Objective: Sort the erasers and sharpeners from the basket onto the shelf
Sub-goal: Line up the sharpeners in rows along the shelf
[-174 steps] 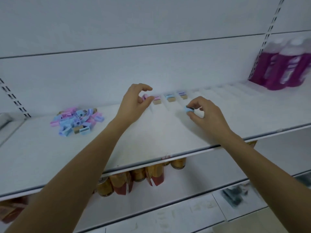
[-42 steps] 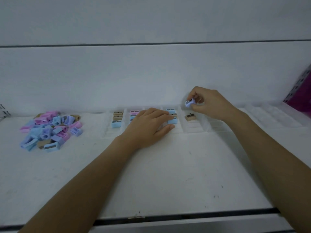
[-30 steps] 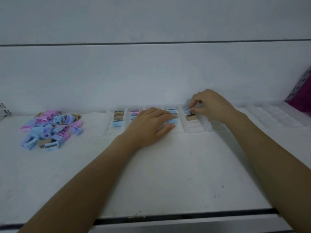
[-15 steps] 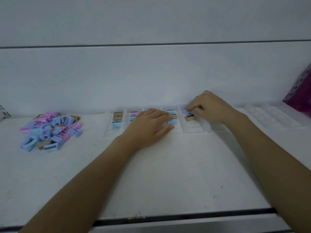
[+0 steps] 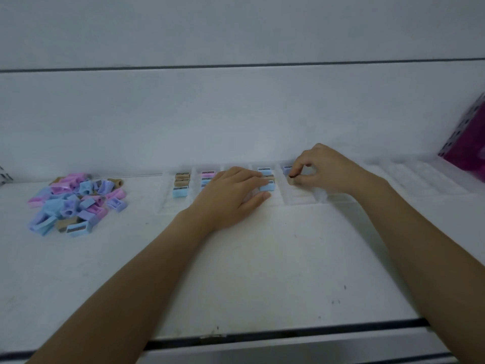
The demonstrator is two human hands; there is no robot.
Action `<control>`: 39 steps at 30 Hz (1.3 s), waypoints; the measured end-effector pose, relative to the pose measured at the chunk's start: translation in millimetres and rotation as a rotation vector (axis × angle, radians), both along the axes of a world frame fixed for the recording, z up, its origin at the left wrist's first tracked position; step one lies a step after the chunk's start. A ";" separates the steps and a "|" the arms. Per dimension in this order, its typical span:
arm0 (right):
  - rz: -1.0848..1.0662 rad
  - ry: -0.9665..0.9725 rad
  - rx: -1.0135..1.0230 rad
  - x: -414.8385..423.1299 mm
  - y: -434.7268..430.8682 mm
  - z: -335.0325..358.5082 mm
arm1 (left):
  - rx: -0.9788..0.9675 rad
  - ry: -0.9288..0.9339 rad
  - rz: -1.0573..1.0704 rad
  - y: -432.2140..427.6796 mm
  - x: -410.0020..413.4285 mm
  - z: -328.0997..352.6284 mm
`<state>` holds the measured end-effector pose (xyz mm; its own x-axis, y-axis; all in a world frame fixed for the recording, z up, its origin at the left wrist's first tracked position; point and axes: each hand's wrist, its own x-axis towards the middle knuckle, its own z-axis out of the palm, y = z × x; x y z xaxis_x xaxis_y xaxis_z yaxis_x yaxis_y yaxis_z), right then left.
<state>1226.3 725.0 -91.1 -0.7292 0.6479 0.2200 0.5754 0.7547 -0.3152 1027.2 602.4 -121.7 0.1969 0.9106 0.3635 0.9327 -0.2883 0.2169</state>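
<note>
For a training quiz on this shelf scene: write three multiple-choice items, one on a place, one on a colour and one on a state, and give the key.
1. Where does the loose sharpener pile lie?
A) left of the clear tray
B) inside the tray
C) right of the tray

2. What colour is the sharpener that the right hand pinches?
A) pink
B) tan
C) green

3. How is the left hand?
A) clenched in the air
B) palm up, lifted
C) resting flat on the tray, fingers straight

Key:
1 A, the pile sits on the bare shelf, left of the tray.
2 B, a tan block shows at the fingertips.
3 C, its fingers lie straight across the tray's middle rows.
</note>
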 end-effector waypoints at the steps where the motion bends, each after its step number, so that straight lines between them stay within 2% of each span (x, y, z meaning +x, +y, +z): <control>1: -0.010 0.005 0.021 -0.4 0.7 -0.6 | 0.000 0.000 0.000 -0.2 0.2 0.2; 8: -0.040 0.027 0.093 -4.2 1.8 -4.2 | 0.010 0.000 -0.003 0.6 -0.3 -0.2; 22: -0.025 0.049 0.110 -1.5 2.6 -5.3 | 0.008 0.018 0.004 -2.2 2.2 2.7; 26: -0.057 0.158 0.157 -1.0 -4.1 0.8 | -0.012 0.048 0.024 -3.5 5.0 5.0; 29: 0.002 0.225 0.125 -7.4 -18.8 4.0 | 0.031 0.045 0.046 -2.7 0.8 11.2; 33: 0.059 0.107 0.162 -24.2 -48.4 3.1 | 0.097 0.015 0.148 -7.3 -21.5 17.2; 36: 0.015 0.087 0.252 -29.4 -63.1 -3.5 | 0.040 -0.011 0.171 -17.1 -33.1 10.3; 39: -0.010 0.020 0.256 -30.4 -67.6 -11.5 | -0.033 -0.021 0.187 -24.6 -31.4 6.0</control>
